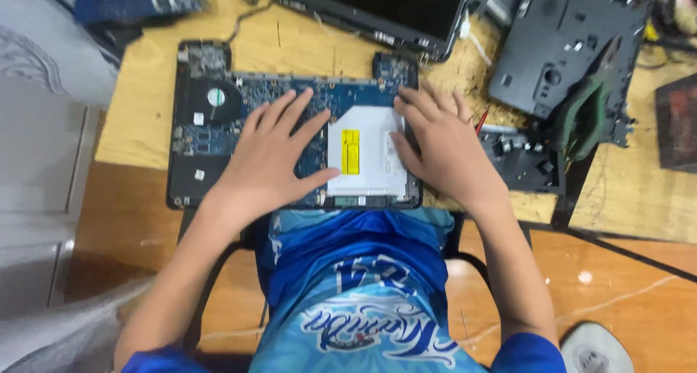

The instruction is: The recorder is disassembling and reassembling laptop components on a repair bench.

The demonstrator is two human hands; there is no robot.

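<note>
An opened laptop base lies on the wooden table, its blue circuit board and round fan exposed. A silver optical drive with a yellow label sits in its right half. My left hand rests flat on the board, fingers spread, thumb touching the drive's left edge. My right hand lies on the drive's right side, fingers spread, reaching toward the drive's top edge. Neither hand grips anything.
A detached laptop screen lies at the back. A black laptop casing part and loose dark parts sit at the right. The wooden table ends near my lap; a blue shirt fills the foreground.
</note>
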